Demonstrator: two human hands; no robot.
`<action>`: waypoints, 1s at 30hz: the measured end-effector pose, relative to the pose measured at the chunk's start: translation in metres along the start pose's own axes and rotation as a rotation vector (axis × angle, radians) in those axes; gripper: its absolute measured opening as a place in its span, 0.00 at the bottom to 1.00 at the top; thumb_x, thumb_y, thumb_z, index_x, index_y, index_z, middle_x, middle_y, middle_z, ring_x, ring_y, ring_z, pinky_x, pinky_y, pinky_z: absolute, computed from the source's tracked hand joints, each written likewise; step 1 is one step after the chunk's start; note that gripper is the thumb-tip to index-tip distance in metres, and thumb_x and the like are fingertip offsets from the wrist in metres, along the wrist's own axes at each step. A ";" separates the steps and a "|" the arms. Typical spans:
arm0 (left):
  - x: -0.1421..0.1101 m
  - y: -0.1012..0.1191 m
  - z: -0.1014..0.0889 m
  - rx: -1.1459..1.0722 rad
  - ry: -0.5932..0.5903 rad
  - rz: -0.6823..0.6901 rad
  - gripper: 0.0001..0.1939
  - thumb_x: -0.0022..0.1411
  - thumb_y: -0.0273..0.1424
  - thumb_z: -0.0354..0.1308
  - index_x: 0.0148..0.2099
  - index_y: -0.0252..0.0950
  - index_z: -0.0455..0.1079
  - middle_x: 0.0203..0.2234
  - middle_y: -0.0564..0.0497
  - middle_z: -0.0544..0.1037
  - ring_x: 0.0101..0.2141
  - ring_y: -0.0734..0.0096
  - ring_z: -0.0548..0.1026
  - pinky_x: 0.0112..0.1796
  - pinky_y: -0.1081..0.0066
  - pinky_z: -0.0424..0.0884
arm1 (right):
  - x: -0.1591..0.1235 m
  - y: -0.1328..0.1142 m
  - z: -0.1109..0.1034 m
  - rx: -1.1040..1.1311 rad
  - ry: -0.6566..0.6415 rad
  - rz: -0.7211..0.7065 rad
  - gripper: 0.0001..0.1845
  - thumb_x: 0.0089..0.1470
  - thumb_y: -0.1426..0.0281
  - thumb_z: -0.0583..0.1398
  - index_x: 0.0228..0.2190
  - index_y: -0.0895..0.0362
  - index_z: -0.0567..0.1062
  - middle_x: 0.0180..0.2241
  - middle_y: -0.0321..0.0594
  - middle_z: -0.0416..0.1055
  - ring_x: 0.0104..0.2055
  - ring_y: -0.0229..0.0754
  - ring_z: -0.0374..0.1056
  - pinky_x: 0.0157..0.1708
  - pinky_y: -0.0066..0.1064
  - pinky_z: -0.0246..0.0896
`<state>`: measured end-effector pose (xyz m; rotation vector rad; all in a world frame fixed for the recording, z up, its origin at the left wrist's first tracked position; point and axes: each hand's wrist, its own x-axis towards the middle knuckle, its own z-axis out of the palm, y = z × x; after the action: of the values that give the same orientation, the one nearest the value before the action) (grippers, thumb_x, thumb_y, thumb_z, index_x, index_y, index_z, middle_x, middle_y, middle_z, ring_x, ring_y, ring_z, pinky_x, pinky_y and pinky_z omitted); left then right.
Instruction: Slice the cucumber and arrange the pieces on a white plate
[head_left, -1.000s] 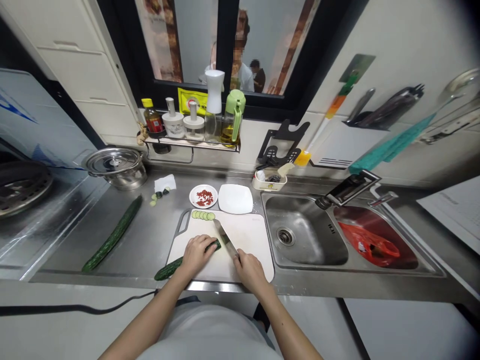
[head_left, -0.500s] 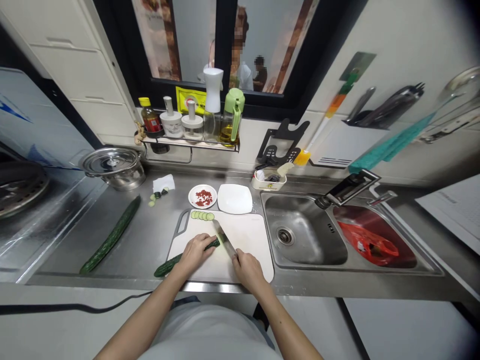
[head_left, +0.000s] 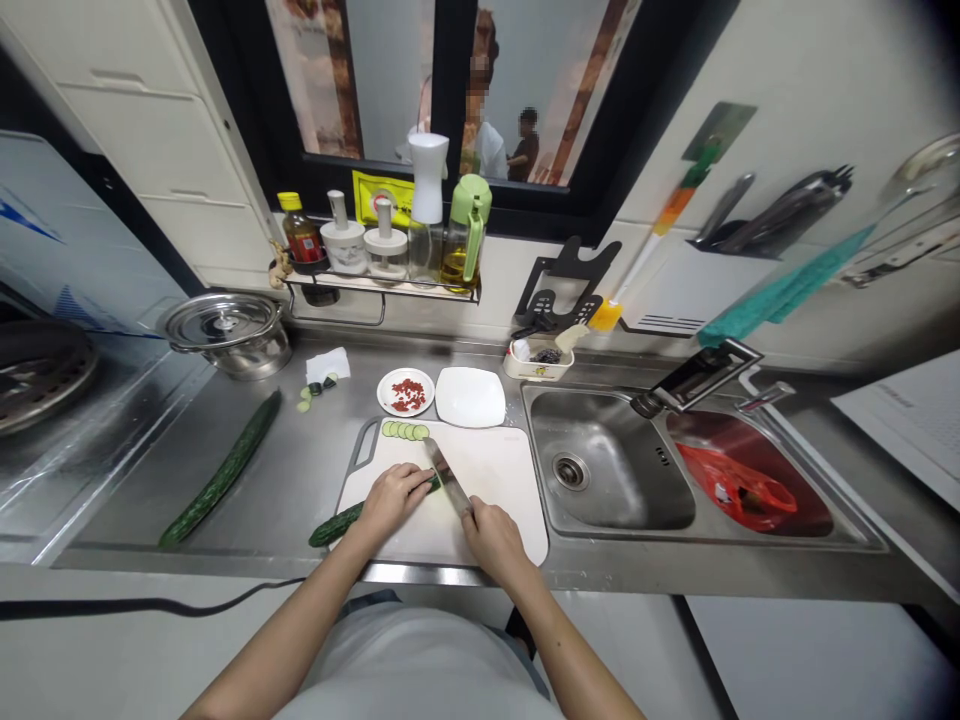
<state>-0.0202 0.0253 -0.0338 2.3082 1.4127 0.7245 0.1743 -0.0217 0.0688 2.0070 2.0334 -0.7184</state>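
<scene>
Cucumber [head_left: 336, 526] lies partly on the cutting board [head_left: 499, 490], pinned under the left hand [head_left: 391, 500], beside the knife [head_left: 448, 480] clasped in the right hand [head_left: 495, 537]; I'd fear 1 roll causing a nick.

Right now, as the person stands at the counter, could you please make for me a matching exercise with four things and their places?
Things:
1. knife
2. cucumber slices
3. red plastic bag
4. oil bottle

Places:
A. in the right sink basin
B. on the rack below the window
C. held in the right hand
D. in a row on the cutting board

Right pairs: 1-C, 2-D, 3-A, 4-B
</scene>
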 end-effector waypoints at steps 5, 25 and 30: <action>0.000 0.000 0.001 -0.016 0.008 -0.013 0.15 0.66 0.36 0.51 0.51 0.43 0.74 0.36 0.48 0.76 0.38 0.68 0.72 0.41 0.69 0.68 | 0.001 -0.002 -0.001 -0.003 -0.014 0.003 0.15 0.63 0.69 0.47 0.43 0.58 0.71 0.40 0.48 0.75 0.43 0.45 0.71 0.34 0.29 0.54; 0.000 -0.002 0.002 -0.013 0.005 -0.005 0.15 0.66 0.36 0.51 0.51 0.42 0.74 0.36 0.47 0.76 0.37 0.68 0.72 0.40 0.69 0.68 | -0.003 -0.009 -0.005 -0.021 -0.035 -0.015 0.16 0.62 0.72 0.47 0.44 0.59 0.70 0.40 0.49 0.75 0.43 0.45 0.71 0.36 0.30 0.55; 0.001 0.000 0.000 -0.019 -0.001 -0.001 0.15 0.66 0.36 0.51 0.51 0.42 0.74 0.36 0.47 0.76 0.38 0.67 0.72 0.40 0.69 0.68 | -0.011 -0.007 -0.006 -0.020 -0.056 -0.038 0.16 0.60 0.75 0.47 0.44 0.61 0.71 0.39 0.51 0.75 0.43 0.46 0.71 0.36 0.30 0.55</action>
<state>-0.0198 0.0258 -0.0335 2.2929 1.4015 0.7335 0.1689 -0.0286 0.0804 1.9196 2.0443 -0.7499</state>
